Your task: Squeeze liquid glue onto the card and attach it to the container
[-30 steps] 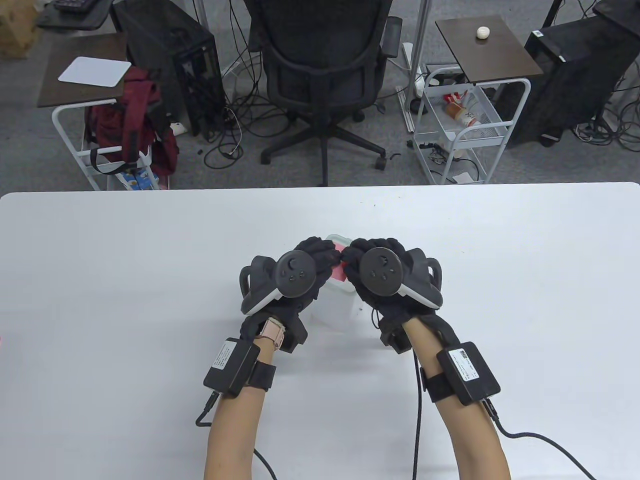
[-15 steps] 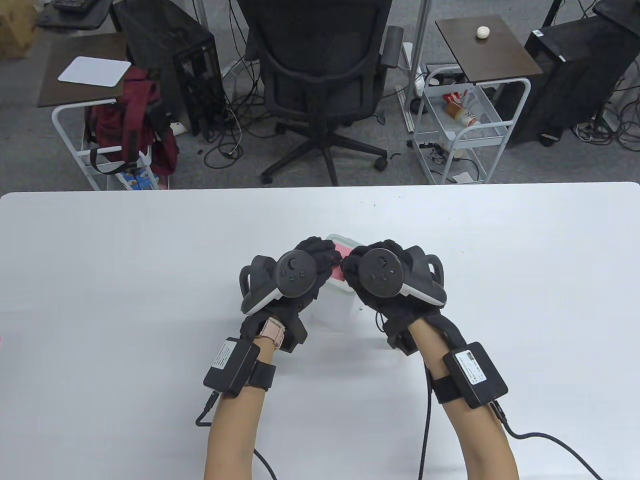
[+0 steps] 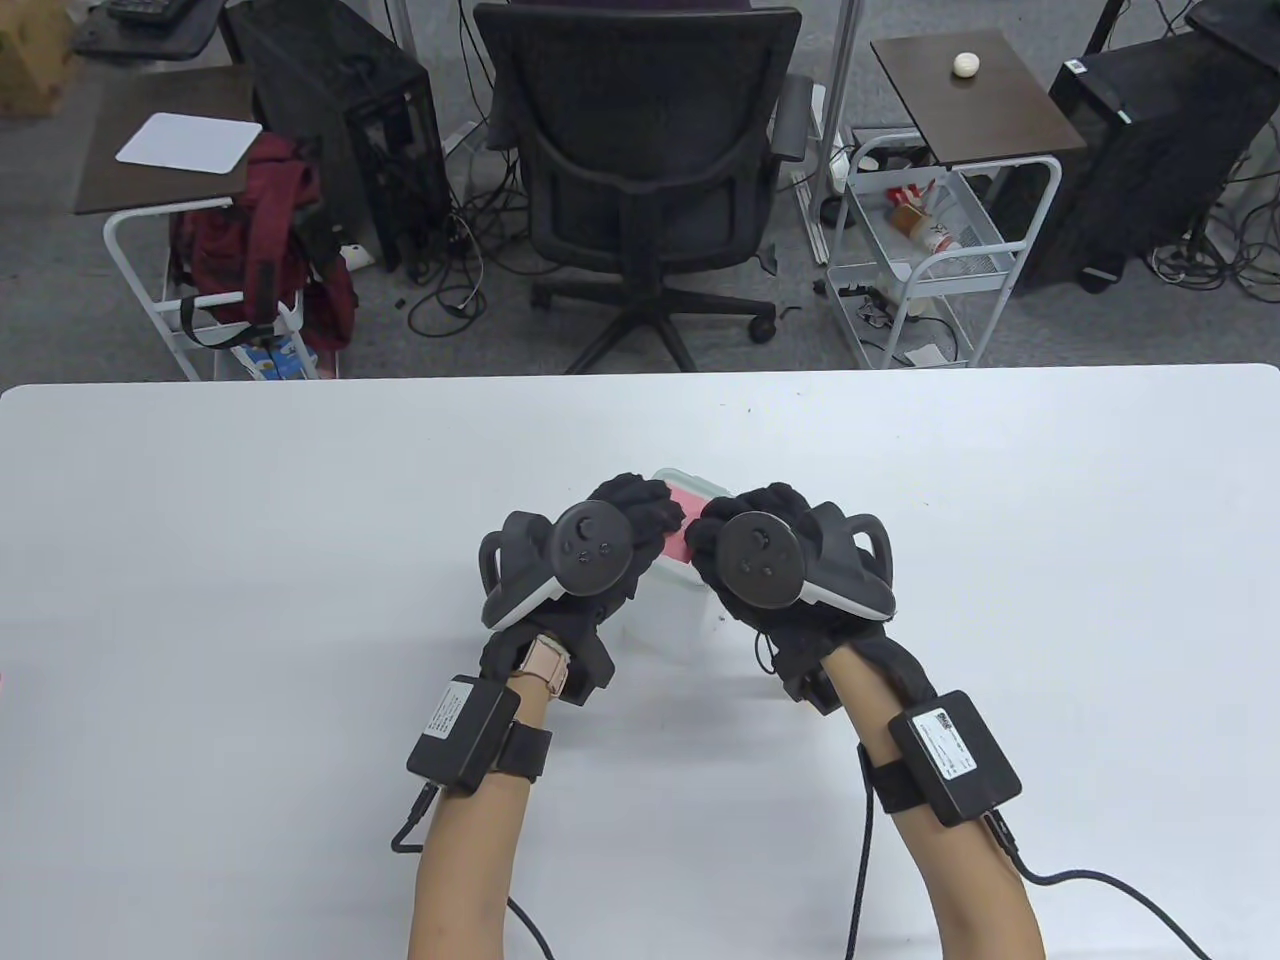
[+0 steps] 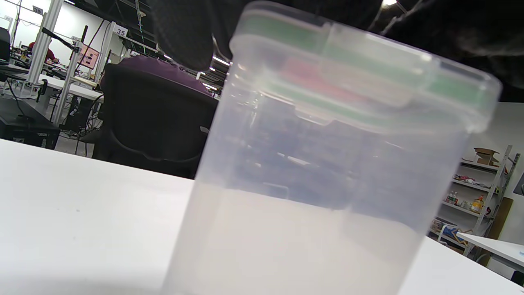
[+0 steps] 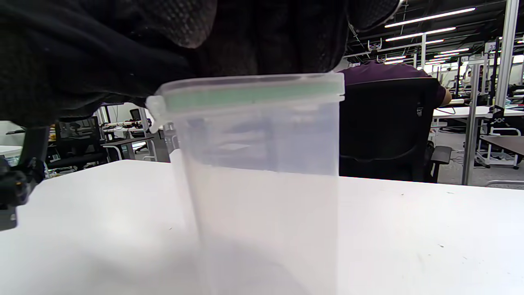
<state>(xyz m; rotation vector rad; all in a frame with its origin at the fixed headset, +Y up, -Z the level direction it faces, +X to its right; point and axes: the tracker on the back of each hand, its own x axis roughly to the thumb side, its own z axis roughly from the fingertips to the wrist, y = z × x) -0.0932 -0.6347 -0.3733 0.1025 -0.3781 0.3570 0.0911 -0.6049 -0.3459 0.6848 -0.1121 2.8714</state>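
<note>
A tall clear plastic container (image 3: 672,610) with a green-sealed lid stands upright on the white table (image 3: 1000,500), between my hands. A pink card (image 3: 690,505) lies on its lid, partly hidden by my fingers. My left hand (image 3: 640,512) grips the lid's left side, with fingers over the top and one hanging down beside the wall. My right hand (image 3: 735,515) rests on the lid's right side and presses on the card. The left wrist view shows the container (image 4: 311,184) close up, the card (image 4: 311,76) showing red through the lid. The right wrist view shows the container (image 5: 262,164) under my gloved fingers (image 5: 266,37). No glue bottle is in view.
A black office chair (image 3: 640,150) stands beyond the table's far edge. A white wire cart (image 3: 920,250) and side tables stand further back on the floor. Cables run from both wrists off the table's near edge.
My right hand and forearm have shifted slightly to the right and toward me on the lid. My left hand and the container have not moved. The chair behind has turned.
</note>
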